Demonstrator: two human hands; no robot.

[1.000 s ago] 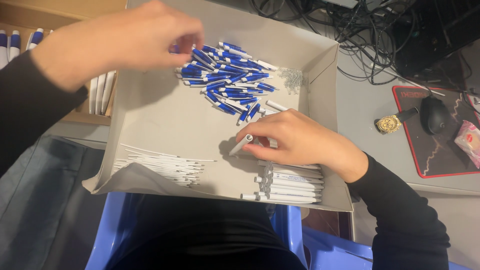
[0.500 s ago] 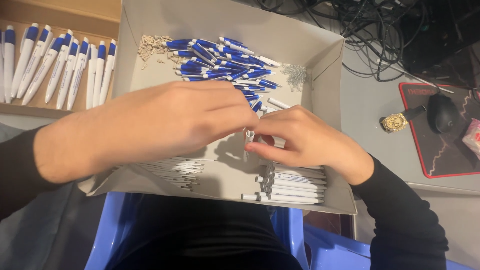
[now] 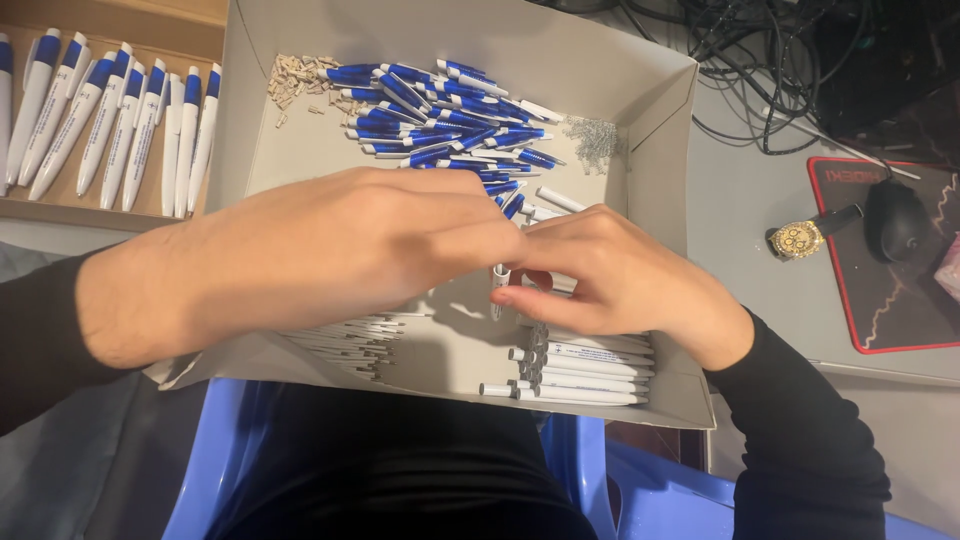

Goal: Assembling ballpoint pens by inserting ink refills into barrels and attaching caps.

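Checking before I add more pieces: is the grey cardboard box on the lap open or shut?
Open. The grey box has no lid on; blue pen tops and white barrels show inside.

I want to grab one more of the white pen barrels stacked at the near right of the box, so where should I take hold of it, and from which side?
Probably take the top white barrel near its middle, coming from above. The barrels lie flat, side by side, lengthwise left to right, so only the upper side is free. The right hand is directly over that stack, pinching a small white piece with the left hand.
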